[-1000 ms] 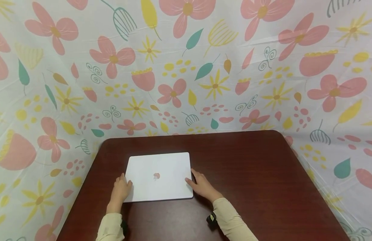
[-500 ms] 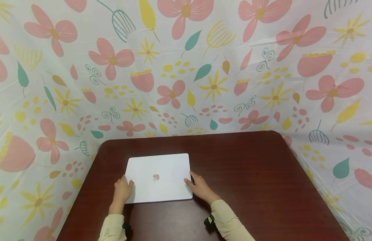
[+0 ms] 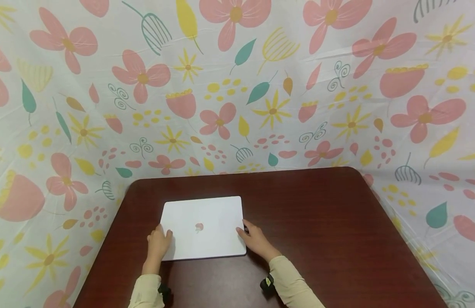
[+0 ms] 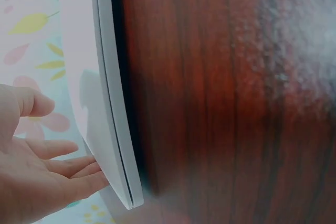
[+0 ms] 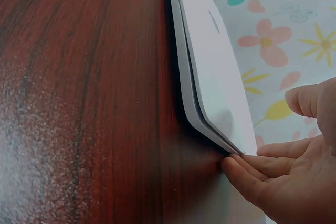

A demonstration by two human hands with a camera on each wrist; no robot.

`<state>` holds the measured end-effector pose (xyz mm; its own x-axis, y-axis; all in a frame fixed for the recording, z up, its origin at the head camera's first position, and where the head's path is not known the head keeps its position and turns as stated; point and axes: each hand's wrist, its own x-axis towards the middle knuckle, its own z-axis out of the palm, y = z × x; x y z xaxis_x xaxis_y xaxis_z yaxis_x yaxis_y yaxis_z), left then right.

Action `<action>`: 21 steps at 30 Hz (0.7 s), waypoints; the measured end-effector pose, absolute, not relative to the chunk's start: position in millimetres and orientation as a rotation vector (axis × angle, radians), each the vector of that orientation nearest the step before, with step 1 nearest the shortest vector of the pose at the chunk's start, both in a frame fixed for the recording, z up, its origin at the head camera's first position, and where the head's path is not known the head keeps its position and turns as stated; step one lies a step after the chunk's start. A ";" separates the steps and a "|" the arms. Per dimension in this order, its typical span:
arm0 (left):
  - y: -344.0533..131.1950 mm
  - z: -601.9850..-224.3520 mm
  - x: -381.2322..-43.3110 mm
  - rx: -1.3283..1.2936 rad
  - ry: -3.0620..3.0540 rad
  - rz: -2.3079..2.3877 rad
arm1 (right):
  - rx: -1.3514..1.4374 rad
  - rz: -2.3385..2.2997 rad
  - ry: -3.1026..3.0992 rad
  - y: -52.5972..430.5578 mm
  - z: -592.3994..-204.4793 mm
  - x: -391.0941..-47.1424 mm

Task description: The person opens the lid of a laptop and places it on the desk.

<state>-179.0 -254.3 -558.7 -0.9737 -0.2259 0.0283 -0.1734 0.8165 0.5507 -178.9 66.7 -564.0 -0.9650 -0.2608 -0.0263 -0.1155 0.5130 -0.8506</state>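
Silver MacBook, lid down or nearly so, Apple logo uppermost; left of centre on dark wood-grain table. Left hand: fingers extended, thumb apart, fingertips against left edge, unclamped. Right hand: likewise unclamped, thumb spread, fingertips against right edge near corner. Handling, by judgement: match pressure from both sides, keep level, avoid prising at lid seam.

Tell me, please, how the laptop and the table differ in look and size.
The laptop is whitish; the table is dark reddish-brown. The laptop is much smaller than the table. The laptop bears a logo; the table shows wood grain. Both have rounded corners.
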 end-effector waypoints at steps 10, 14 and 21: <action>-250.5 -563.3 -176.4 0.221 -2.890 -0.781 | -0.310 -1.462 2.586 70.6 -567.6 -178.3; -247.9 -563.4 -175.9 0.194 -2.881 -0.787 | -0.293 -1.467 2.600 73.0 -567.1 -178.5; -243.0 -562.6 -175.9 0.216 -2.902 -0.847 | -0.239 -1.444 2.644 77.2 -564.5 -177.8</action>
<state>-175.9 -243.0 -562.6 -0.9837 -0.1671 0.0659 -0.1055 0.8341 0.5414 -177.8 77.2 -564.5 -0.9804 -0.1949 -0.0284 -0.0814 0.5323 -0.8426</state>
